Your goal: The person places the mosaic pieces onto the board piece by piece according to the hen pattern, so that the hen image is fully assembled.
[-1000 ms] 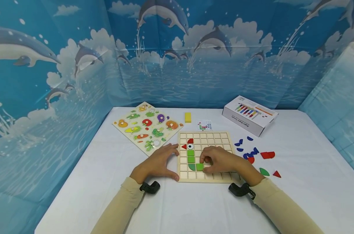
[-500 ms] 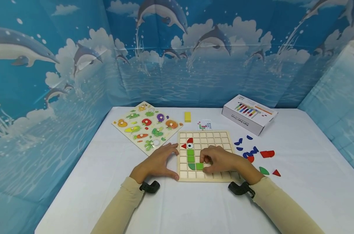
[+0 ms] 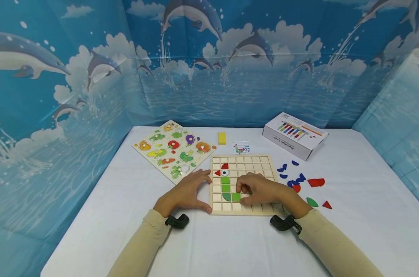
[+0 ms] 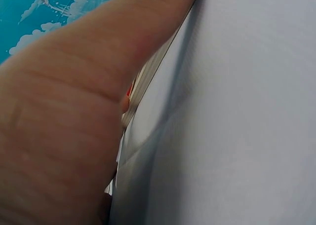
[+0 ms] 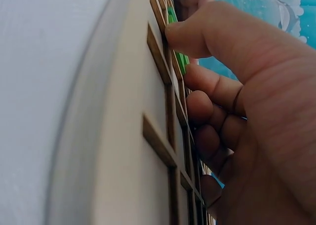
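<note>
My left hand (image 3: 188,192) spreads round the left side of the wooden grid board (image 3: 261,159), thumb at its lower left corner and fingers at the left edge. The right hand (image 3: 259,188) is over the board's lower middle, pinching a green square (image 3: 236,197) between thumb and index finger; its other fingers curl in. That square sits in a cell beside a green quarter-circle (image 3: 227,197). Above are green squares (image 3: 226,187), a round eye piece (image 3: 224,173), a red triangle (image 3: 217,173) and a red quarter-circle (image 3: 224,166). In the right wrist view, green (image 5: 181,62) shows between thumb and index finger.
Right of the board lie several blue pieces (image 3: 283,176), red pieces (image 3: 316,182), a green piece (image 3: 312,202) and a red triangle (image 3: 327,205). Behind are a pattern card (image 3: 241,147), a yellow block (image 3: 222,138), a vegetable puzzle (image 3: 174,150) and a white box (image 3: 294,134).
</note>
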{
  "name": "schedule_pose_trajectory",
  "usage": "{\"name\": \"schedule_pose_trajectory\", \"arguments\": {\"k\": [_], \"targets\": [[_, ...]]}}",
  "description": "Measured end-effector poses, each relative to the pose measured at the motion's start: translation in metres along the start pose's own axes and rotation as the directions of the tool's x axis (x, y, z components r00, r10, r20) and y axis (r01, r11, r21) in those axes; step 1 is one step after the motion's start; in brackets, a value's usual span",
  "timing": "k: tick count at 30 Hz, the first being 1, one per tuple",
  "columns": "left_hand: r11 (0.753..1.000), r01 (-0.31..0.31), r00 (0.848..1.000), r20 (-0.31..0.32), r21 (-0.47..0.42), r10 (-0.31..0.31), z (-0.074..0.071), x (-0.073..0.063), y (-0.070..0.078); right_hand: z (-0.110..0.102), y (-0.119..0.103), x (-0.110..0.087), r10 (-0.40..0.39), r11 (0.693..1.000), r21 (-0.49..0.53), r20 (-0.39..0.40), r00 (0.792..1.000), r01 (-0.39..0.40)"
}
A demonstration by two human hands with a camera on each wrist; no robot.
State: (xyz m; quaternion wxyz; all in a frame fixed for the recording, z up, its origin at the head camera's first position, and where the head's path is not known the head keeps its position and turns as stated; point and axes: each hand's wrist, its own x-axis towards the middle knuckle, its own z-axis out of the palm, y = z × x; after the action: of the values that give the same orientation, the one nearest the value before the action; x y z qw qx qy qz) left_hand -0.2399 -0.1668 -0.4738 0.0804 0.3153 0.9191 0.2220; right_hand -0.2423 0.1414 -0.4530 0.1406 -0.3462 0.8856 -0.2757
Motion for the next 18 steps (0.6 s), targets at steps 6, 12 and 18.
{"name": "schedule_pose_trajectory", "arguments": {"k": [6,12,18], "targets": [[1.0,0.008,1.0,0.002,0.009,-0.008,0.0,0.0001,-0.0004,-0.0003,-0.0009,0.0001,0.007,1.0,0.007,-0.001,1.0,-0.007],[1.0,0.007,1.0,0.009,0.01,-0.007,0.0,0.0009,-0.0004,-0.0004,-0.0012,-0.0004,0.015,1.0,0.012,0.004,1.0,-0.016],[1.0,0.007,1.0,0.008,0.007,-0.007,0.0,0.0011,-0.0006,-0.0011,-0.0018,-0.0012,0.012,1.0,0.009,0.006,1.0,-0.012]]}}
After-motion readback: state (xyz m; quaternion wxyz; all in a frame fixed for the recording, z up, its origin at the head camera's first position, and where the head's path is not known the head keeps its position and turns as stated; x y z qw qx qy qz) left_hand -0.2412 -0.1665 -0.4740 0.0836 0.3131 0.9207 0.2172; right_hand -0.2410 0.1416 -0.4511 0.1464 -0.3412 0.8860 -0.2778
